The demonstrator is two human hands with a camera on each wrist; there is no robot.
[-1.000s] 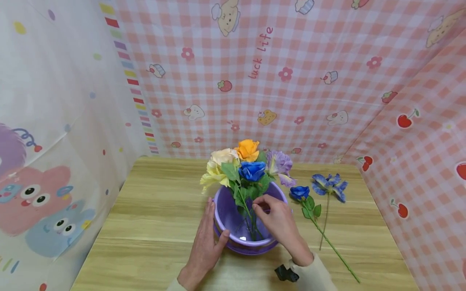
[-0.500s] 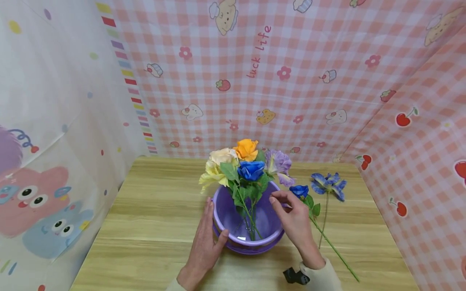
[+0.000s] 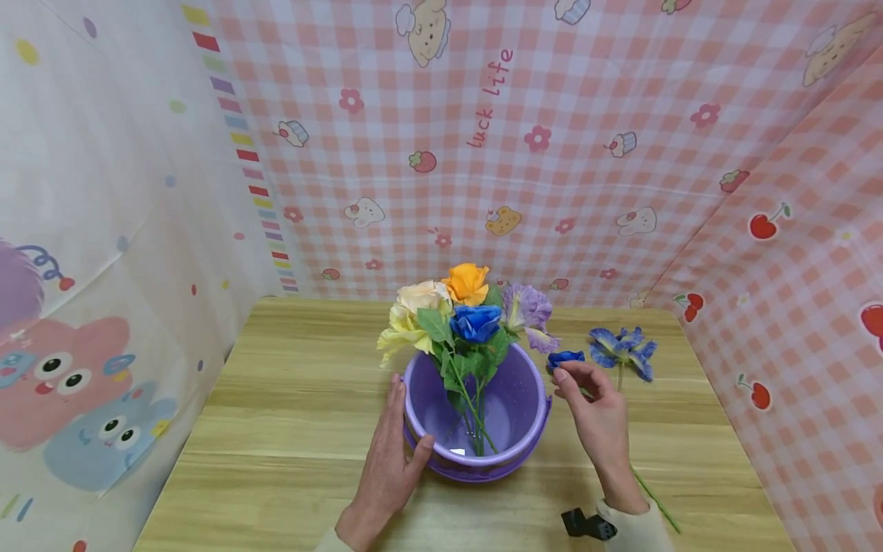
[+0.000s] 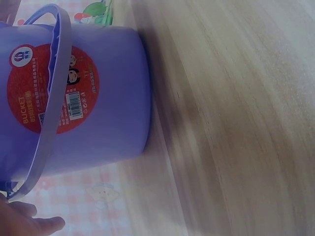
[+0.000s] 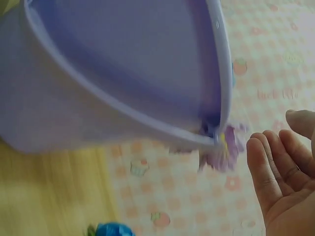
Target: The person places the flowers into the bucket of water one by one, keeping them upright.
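A purple bucket (image 3: 513,402) stands on the table, holding several artificial flowers: a blue rose (image 3: 476,323), an orange rose (image 3: 467,284), a peach bloom (image 3: 422,295), a yellow bloom (image 3: 402,331) and a purple iris (image 3: 527,307). My left hand (image 3: 386,456) rests against the bucket's left side, fingers straight. In the left wrist view the bucket's handle (image 4: 58,88) hangs down across its label. My right hand (image 3: 599,418), bent loosely and holding nothing, is over a second blue rose (image 3: 566,358) lying on the table. The hand covers the leaves and upper stem of that rose.
A blue iris (image 3: 624,353) lies right of the rose, near the back of the wooden table (image 3: 297,429). Pink checked cloth (image 3: 428,115) hangs behind and at right, white patterned cloth (image 3: 138,192) at left. A black device (image 3: 588,525) sits at my right wrist.
My right hand has drawn out of the bucket, away from the flower stems, and moved right to over the blue rose on the table. My left hand stays on the bucket.
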